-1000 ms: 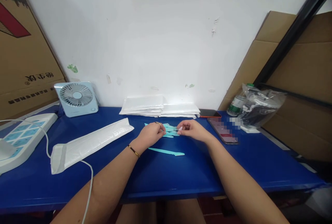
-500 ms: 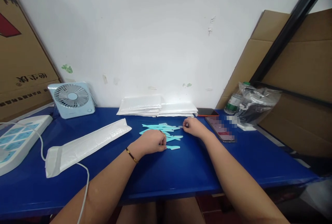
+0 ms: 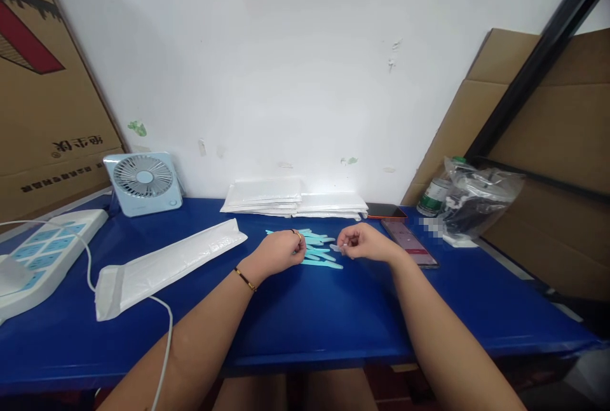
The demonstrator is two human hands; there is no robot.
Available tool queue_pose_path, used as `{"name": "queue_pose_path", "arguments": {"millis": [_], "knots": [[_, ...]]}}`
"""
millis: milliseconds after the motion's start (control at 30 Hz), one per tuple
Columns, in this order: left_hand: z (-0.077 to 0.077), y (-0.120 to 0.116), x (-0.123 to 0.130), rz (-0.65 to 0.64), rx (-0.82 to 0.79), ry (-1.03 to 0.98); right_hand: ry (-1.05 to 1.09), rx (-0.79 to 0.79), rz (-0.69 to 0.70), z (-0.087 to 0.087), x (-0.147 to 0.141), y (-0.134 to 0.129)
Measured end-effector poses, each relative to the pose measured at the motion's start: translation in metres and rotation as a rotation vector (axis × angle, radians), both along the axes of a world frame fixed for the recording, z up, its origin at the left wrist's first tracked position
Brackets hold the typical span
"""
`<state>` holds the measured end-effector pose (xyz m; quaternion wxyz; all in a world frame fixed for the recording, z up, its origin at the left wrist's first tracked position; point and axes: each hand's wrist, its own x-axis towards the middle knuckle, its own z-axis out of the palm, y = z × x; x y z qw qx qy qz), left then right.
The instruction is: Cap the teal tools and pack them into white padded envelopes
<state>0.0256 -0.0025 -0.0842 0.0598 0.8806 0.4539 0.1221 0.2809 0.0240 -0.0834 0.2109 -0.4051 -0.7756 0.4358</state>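
Observation:
Several slim turquoise eyebrow razors with pale ends lie in a loose pile on the blue table. My left hand is closed over the left side of the pile, its curled fingers hiding what they may hold. Beyond its fingertips, razor ends point to the right. At the right edge of the pile, my right hand pinches a small clear plastic piece between thumb and fingers. Close to my left forearm lies a white padded mailer, slanting across the table.
Stacked white mailers stand against the wall. A blue fan, a power strip and a white cable are to the left. To the right are a phone, a bottle and a clear plastic bag.
My left hand has moved slightly up, away from the lowest razor. My right hand has come down a little with the clear piece. The view has shifted slightly.

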Motion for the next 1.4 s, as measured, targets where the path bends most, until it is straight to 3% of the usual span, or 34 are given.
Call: {"name": "queue_pose_path", "arguments": {"millis": [400, 500, 567, 667, 800, 900, 1033, 1200, 1400], "knots": [[0.002, -0.003, 0.005, -0.038, -0.015, -0.009, -0.054, 0.103, 0.054, -0.007, -0.024, -0.006], [0.000, -0.002, 0.005, -0.065, -0.037, -0.023, -0.104, 0.175, 0.043, -0.002, -0.018, -0.006], [-0.002, -0.001, 0.002, -0.065, -0.049, -0.066, -0.114, 0.272, -0.062, 0.008, -0.002, 0.000], [-0.006, 0.002, -0.005, -0.011, -0.051, -0.103, -0.151, 0.439, -0.377, 0.023, 0.039, 0.023], [-0.013, 0.010, -0.014, 0.025, -0.105, -0.041, -0.374, 0.432, -0.588, 0.025, 0.100, 0.075], [-0.020, 0.016, -0.018, 0.029, -0.143, -0.001, -0.556, 0.331, -0.543, 0.013, 0.129, 0.116], [-0.025, 0.021, -0.020, 0.032, -0.140, -0.013, -0.651, 0.233, -0.425, 0.001, 0.138, 0.150], [-0.026, 0.020, -0.019, 0.040, -0.152, -0.020, -0.571, 0.208, -0.285, -0.006, 0.133, 0.165], [-0.023, 0.017, -0.019, 0.030, -0.151, -0.015, -0.490, 0.213, -0.248, -0.009, 0.138, 0.172]]}}
